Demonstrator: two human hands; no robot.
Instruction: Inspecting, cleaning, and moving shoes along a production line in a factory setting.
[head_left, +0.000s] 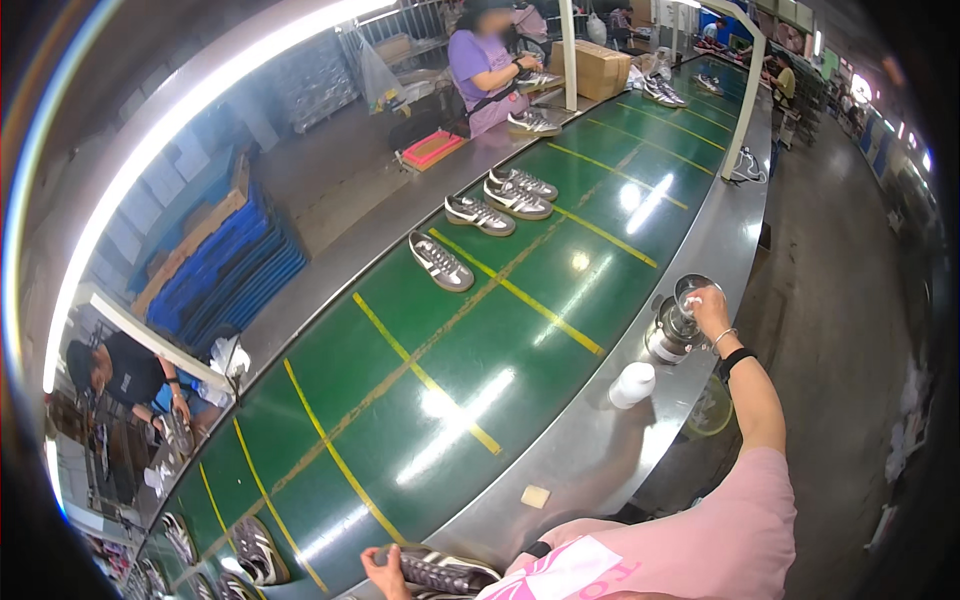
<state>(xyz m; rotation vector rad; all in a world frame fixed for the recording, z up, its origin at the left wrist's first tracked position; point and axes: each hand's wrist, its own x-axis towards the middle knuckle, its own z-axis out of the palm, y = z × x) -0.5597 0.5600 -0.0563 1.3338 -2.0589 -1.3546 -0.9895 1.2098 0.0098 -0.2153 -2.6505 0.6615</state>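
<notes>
My right hand [710, 312] reaches out over the metal edge of the conveyor, fingers closed on a small white wad. It is at the mouth of a metal can [672, 338] with its round top tilted up. Beside the can stands a white plastic bottle [632, 385]. Low in the view, my left hand [386, 574] grips the end of a dark lace-up sneaker [447, 572] close to my body. Part of that shoe is cut off by the lower edge and my pink shirt.
A green conveyor belt [400, 400] with yellow lines runs away from me. Grey sneakers [480, 215] sit on it, several more at lower left [258, 550]. A beige sponge-like block [535, 496] lies on the metal edge. Two co-workers [490, 65] [130, 375] handle shoes across the belt.
</notes>
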